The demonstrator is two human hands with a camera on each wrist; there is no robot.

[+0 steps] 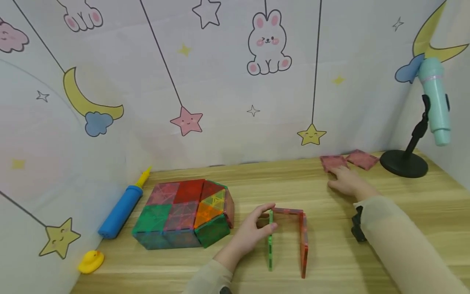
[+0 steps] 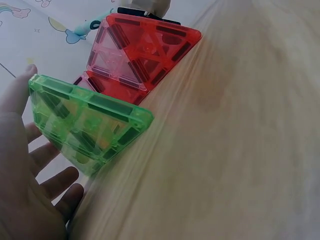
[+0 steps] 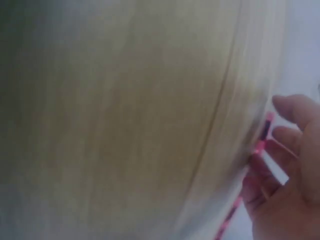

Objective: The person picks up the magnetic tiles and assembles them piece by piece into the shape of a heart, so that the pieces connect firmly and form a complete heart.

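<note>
Cartoon moons and stars backed the wooden table (image 1: 330,253). My left hand (image 1: 253,234) curled round the upright green tile (image 1: 270,241), I judged to keep it standing on edge beside the red tile (image 1: 304,245); both ran lengthwise from me toward the wall, bridged by a tile at the far end. My right hand (image 1: 345,181) lay with straight fingers touching a flat pink tile (image 1: 333,162), well apart from that grip.

On the table (image 1: 404,212), the tile block (image 1: 183,214) lies left of centre, with the pump (image 1: 119,214) to its left and the duck (image 1: 90,261) in front of the pump. Three upright tiles (image 1: 293,237) stand right of the block. Two flat tiles (image 1: 349,160) lie at the rear right, left of the stand (image 1: 404,163).
</note>
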